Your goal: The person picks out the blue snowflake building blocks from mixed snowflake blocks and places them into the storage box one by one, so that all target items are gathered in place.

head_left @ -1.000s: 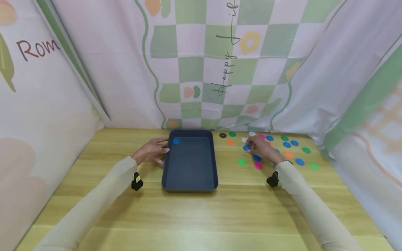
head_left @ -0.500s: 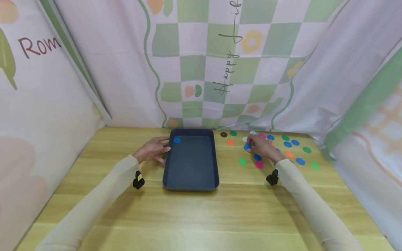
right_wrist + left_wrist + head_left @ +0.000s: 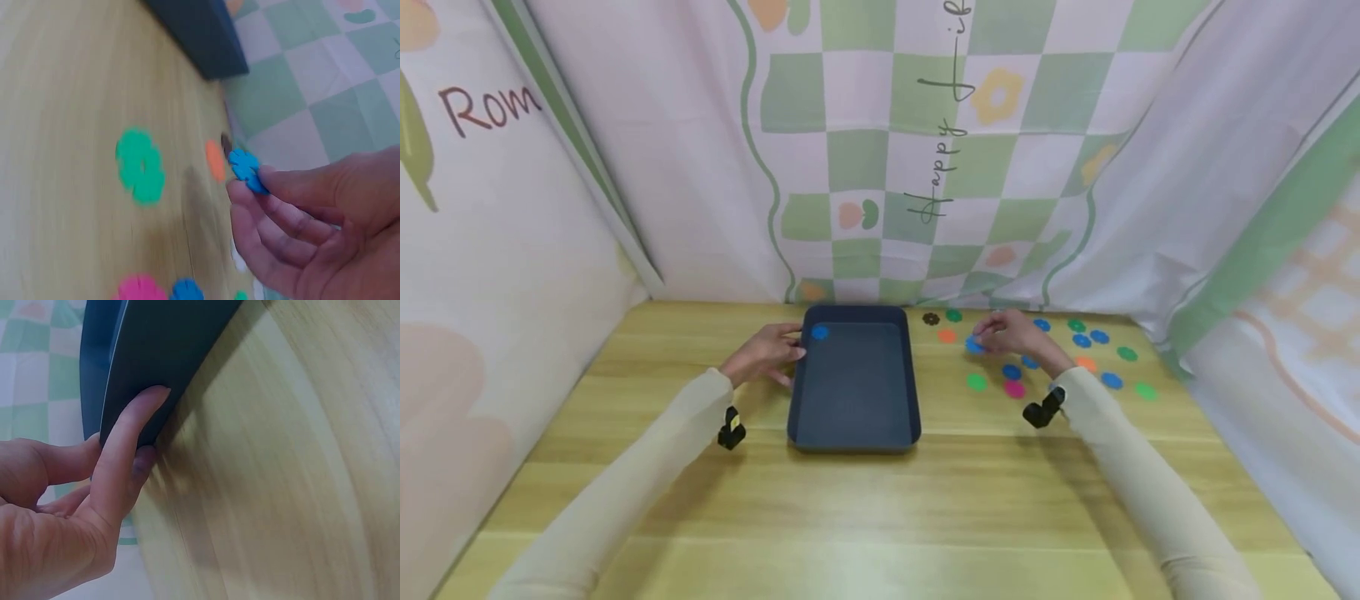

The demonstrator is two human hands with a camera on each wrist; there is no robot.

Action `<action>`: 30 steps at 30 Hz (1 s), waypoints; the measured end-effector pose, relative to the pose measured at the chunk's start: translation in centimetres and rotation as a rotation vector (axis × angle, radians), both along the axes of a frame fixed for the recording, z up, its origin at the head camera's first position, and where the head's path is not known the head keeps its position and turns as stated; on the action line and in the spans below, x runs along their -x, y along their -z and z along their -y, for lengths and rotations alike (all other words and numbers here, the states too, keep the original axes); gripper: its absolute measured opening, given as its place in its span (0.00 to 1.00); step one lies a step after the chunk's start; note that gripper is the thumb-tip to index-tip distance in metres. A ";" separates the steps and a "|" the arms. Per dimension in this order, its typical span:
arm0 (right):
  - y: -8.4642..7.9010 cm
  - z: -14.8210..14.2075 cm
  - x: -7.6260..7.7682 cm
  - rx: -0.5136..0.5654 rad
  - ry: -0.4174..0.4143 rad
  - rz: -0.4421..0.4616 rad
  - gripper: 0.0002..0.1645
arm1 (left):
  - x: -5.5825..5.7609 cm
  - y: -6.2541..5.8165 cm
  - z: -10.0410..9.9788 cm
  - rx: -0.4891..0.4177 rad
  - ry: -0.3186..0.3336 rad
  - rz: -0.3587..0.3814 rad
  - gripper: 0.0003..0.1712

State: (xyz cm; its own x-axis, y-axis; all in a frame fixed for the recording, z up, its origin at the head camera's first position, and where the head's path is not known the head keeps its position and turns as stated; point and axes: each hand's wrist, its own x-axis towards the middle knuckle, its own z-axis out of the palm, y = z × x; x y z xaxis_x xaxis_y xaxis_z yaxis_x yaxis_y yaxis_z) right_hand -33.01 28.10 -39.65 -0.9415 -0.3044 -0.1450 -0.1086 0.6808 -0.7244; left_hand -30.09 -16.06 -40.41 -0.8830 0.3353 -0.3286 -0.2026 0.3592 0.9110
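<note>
My right hand [image 3: 1011, 333] pinches a blue flower-shaped plastic disc [image 3: 245, 169] between thumb and fingertips, held above the table in the right wrist view. My left hand [image 3: 767, 354] rests against the left side of a dark rectangular tray [image 3: 853, 417]. In the left wrist view its extended fingers [image 3: 115, 459] touch the tray's outer wall and rim. One blue disc [image 3: 820, 332] lies inside the tray near its far left corner. Below my right hand sit a light green disc [image 3: 977, 382], a pink disc [image 3: 1015, 389] and another blue disc [image 3: 1012, 372].
Several more notched discs are scattered at the table's back right, among them an orange disc [image 3: 947, 336], a brown disc [image 3: 931, 318] and a green disc [image 3: 1127, 354]. A patterned curtain [image 3: 857, 167] hangs directly behind the wooden table [image 3: 865, 525].
My right hand has lifted the blue disc from among the others and shifted slightly left, toward the tray. My left hand stays at the tray's side.
</note>
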 end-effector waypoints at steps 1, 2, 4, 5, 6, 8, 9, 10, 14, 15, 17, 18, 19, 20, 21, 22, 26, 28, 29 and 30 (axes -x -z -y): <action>-0.1 0.2 0.0 0.032 0.019 0.036 0.18 | 0.0 0.1 0.0 -0.001 0.001 0.001 0.39; -0.2 0.5 0.0 0.060 0.036 0.066 0.20 | 0.1 0.1 0.1 -0.005 0.002 0.004 0.39; -0.3 0.9 0.0 0.119 0.076 0.118 0.22 | 0.2 0.2 0.1 -0.007 0.002 0.006 0.39; -0.3 1.2 0.1 0.149 0.094 0.141 0.23 | 0.2 0.3 0.1 -0.009 0.001 0.008 0.39; -0.3 1.4 0.1 0.178 0.104 0.157 0.23 | 0.2 0.3 0.1 -0.008 0.000 0.007 0.40; -0.3 1.9 0.1 0.235 0.120 0.184 0.22 | 0.2 0.2 0.1 -0.009 -0.003 0.009 0.40; -0.3 2.1 0.2 0.262 0.125 0.194 0.22 | 0.2 0.2 0.0 -0.006 -0.002 0.010 0.40; -0.3 2.3 0.2 0.291 0.126 0.205 0.21 | 0.2 0.1 0.0 -0.004 0.000 0.012 0.40; -0.3 3.7 0.7 0.416 0.085 0.233 0.20 | 0.4 0.0 0.2 -0.001 0.007 0.029 0.41; -0.4 4.2 0.8 0.443 0.077 0.240 0.20 | 0.4 0.1 0.4 -0.007 0.006 0.040 0.41; -0.5 5.5 1.2 0.488 0.061 0.254 0.20 | 0.5 0.1 0.7 -0.036 0.002 0.070 0.41; -0.5 6.2 1.4 0.505 0.058 0.257 0.20 | 0.6 0.1 0.9 -0.054 0.001 0.086 0.41; -0.6 6.9 1.6 0.517 0.063 0.262 0.20 | 0.6 0.2 1.1 -0.071 0.004 0.097 0.41; -0.7 7.6 1.8 0.526 0.060 0.270 0.19 | 0.6 0.2 1.2 -0.088 0.003 0.110 0.41; -0.8 8.4 1.9 0.534 0.055 0.279 0.19 | 0.6 0.2 1.3 -0.103 0.001 0.123 0.41; -0.8 9.0 1.9 0.544 0.047 0.284 0.19 | 0.5 0.2 1.4 -0.111 0.002 0.129 0.41; -0.8 11.4 1.9 0.565 0.020 0.296 0.19 | 0.6 0.1 1.3 -0.108 0.007 0.136 0.41; -0.8 12.3 1.7 0.564 0.029 0.307 0.18 | 0.6 0.1 1.1 -0.109 0.022 0.142 0.41; -0.7 12.7 1.6 0.557 0.033 0.312 0.17 | 0.7 0.2 1.0 -0.112 0.030 0.146 0.41; -0.6 13.1 1.5 0.549 0.038 0.316 0.17 | 0.7 0.3 0.8 -0.119 0.039 0.151 0.41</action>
